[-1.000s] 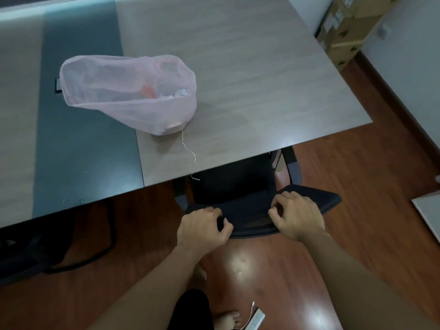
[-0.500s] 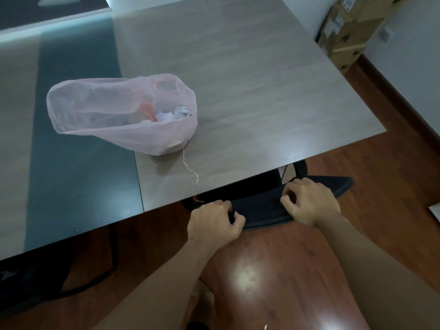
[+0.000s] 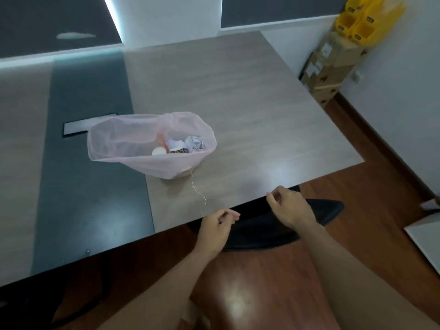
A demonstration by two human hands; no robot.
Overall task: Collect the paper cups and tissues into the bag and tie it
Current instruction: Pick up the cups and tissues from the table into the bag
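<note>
- The bag (image 3: pixel 133 139), pink and thin, is sitting near the middle of the table (image 3: pixel 262 110), half on the table's dark strip and half on its wood part. Its mouth is gaping wide, untied.
- Cups (image 3: pixel 177 150) and a crumpled tissue (image 3: pixel 195 144) are lying inside the bag, at the end resting on the table's wood part.
- A thin string (image 3: pixel 198 194) is trailing from the bag's bottom across the table toward its near edge.
- The left hand (image 3: pixel 215 228) is hovering at the table's near edge, fingers loosely curled and gripping nothing.
- The right hand (image 3: pixel 289 207) is hovering at the same edge, further right. Its fingers are loosely bent, with thumb and forefinger close together, and it is holding nothing that shows.
- A black chair (image 3: pixel 273 225) is standing partly under the table's near edge, below both hands. Whether either hand is touching it cannot be told.
- Boxes (image 3: pixel 331 67) are standing stacked beyond the table's far right corner, with a yellow bag (image 3: pixel 364 17) on top.
</note>
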